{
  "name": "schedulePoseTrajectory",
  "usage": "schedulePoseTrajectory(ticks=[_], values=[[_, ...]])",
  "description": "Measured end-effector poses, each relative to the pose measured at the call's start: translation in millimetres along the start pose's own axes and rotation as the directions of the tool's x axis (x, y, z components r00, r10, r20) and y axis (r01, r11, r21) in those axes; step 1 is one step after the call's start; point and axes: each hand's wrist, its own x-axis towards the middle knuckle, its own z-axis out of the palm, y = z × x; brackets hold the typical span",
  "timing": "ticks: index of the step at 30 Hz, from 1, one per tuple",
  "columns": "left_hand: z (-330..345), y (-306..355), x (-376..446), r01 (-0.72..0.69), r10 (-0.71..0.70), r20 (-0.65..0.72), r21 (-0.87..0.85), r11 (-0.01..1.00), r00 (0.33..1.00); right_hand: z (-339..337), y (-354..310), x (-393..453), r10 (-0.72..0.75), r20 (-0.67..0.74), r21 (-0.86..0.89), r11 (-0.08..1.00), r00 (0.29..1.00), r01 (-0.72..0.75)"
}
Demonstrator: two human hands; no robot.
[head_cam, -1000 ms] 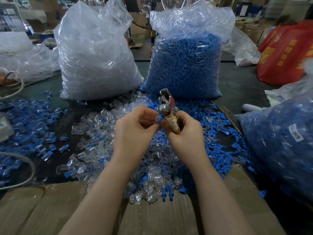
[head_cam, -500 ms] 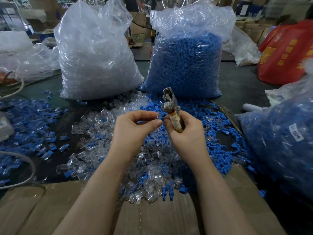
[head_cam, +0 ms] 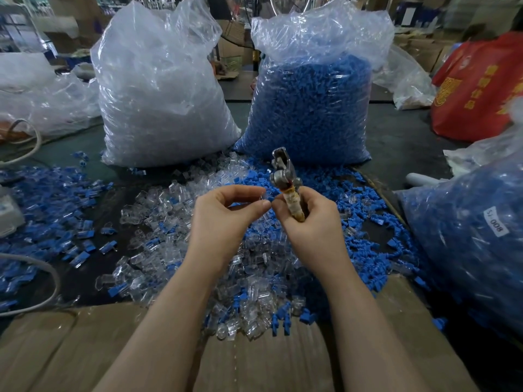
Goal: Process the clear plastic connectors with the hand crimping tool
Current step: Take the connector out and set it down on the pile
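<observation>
The right hand (head_cam: pixel 311 222) has a full grip on the upright crimping tool (head_cam: pixel 285 182). At its 9 o'clock, the left hand (head_cam: pixel 226 219) holds a narrow pinch; whether a clear connector sits in it, I cannot tell.

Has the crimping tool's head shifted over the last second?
Barely. The crimping tool in the right hand has tipped slightly upright, its tip nearer the blue bag's base.

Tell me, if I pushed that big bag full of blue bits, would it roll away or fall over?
Probably neither. The bag of blue pieces sits wide and slumped on the table, so it looks settled rather than ready to roll. Packed that full, it is likely heavy to shove. Its thin crinkled plastic would probably dent and sag under your hand, and the open top might spill pieces.
</observation>
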Motion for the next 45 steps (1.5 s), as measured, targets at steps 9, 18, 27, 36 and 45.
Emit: schedulePoseTrajectory(ticks=[9,18,27,36,45], values=[[-7,-2,4,0.004,-0.015,-0.050,-0.207,0.978,0.999,-11,8,1,0.055,0.095,-0.227,0.973,0.994,-0.032],[-11,0,6,-0.077,0.074,-0.020,-0.210,0.975,0.997,-9,8,2,0.091,0.209,-0.307,0.951,0.974,-0.023],[-13,2,7,-0.091,0.094,0.007,-0.195,0.977,0.996,-9,7,0,0.074,0.225,-0.334,0.942,0.972,0.006],[-15,2,7,-0.073,0.083,0.054,-0.173,0.982,0.995,-9,7,-2,0.088,0.203,-0.381,0.925,0.975,-0.004],[-15,2,6,-0.049,0.059,0.055,-0.174,0.984,0.997,-7,8,-2,0.083,0.185,-0.441,0.898,0.979,0.007]])
